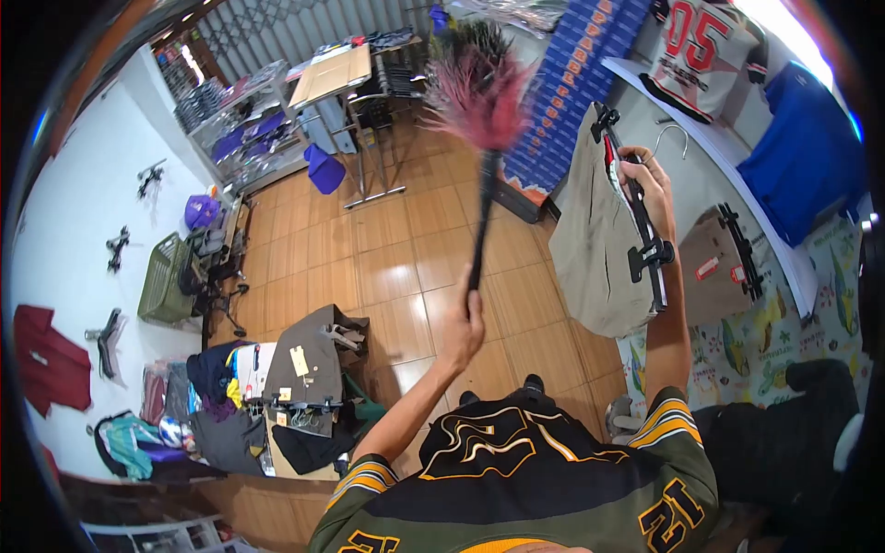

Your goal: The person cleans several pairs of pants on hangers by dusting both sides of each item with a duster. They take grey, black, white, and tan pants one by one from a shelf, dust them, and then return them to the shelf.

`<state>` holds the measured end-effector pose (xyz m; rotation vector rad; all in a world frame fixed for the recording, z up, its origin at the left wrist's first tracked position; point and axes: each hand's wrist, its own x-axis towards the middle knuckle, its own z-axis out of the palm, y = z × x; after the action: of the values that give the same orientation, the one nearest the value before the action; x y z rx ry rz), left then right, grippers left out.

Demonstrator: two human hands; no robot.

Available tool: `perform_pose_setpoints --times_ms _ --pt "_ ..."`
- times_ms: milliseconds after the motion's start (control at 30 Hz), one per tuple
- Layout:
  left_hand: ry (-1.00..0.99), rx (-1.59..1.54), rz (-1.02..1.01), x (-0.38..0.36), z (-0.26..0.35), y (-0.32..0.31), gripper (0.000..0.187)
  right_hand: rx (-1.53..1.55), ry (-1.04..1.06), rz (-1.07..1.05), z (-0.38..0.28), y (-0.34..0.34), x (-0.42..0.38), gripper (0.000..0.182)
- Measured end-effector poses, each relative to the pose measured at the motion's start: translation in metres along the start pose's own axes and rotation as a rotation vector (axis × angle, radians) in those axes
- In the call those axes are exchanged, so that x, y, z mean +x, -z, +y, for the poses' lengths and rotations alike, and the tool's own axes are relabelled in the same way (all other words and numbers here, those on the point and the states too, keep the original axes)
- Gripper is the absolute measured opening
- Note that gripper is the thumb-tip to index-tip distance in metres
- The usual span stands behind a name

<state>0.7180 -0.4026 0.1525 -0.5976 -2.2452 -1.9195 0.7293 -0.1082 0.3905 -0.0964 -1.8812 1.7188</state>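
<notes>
My left hand [461, 334] is wrapped round the black handle of a feather duster [484, 101], which points up and away. The duster's pink and dark feathers are blurred at the top of the view. Out to the right, my right hand [648, 189] grips a black clip hanger [643, 217] at the waistband of beige shorts [590, 244]. The shorts hang tilted from its clips, before a blue printed banner [576, 101]. Beside my right forearm, brown shorts [710, 267] with red tags hang on another clip hanger.
A white shelf [737, 175] with a jersey [696, 55] and blue shirt [797, 152] runs along the right wall. Left, a low table carries piled clothes [300, 369]. A green basket [166, 276] stands behind it. A folding table [332, 76] is at the back. Tiled floor [396, 267] lies between.
</notes>
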Motion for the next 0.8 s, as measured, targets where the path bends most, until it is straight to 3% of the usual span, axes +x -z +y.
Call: perform_pose_setpoints --times_ms 33,100,133,200,233,333,467,633,800 --pt "-0.174 0.038 -0.040 -0.010 -0.011 -0.004 0.047 0.016 -0.006 0.003 -0.002 -0.012 0.002 0.022" --pt "-0.108 0.310 -0.379 -0.040 -0.042 0.009 0.044 0.150 -0.031 -0.028 -0.006 -0.035 0.006 0.026" --pt "0.145 0.522 -0.676 -0.060 -0.067 0.023 0.042 0.184 -0.046 -0.084 -0.010 -0.045 0.006 0.026" --pt "0.189 0.486 -0.720 -0.101 -0.145 0.062 0.038 0.217 -0.030 -0.097 -0.020 -0.072 0.002 0.025" --pt "0.476 0.619 -0.829 -0.121 -0.168 0.087 0.037 0.210 -0.018 -0.133 -0.019 -0.079 0.003 0.025" --pt "0.662 0.643 -0.577 -0.211 -0.252 0.146 0.038 0.204 -0.043 -0.244 -0.016 -0.118 -0.002 0.025" --pt "1.109 0.553 -0.222 -0.283 -0.239 0.191 0.042 0.183 -0.118 -0.408 0.010 -0.188 -0.003 0.025" --pt "1.114 0.430 0.237 -0.369 -0.205 0.197 0.042 0.155 -0.151 -0.594 0.038 -0.287 -0.011 0.041" --pt "1.147 0.327 0.619 -0.406 -0.150 0.178 0.040 0.137 -0.144 -0.860 0.079 -0.396 -0.006 0.043"
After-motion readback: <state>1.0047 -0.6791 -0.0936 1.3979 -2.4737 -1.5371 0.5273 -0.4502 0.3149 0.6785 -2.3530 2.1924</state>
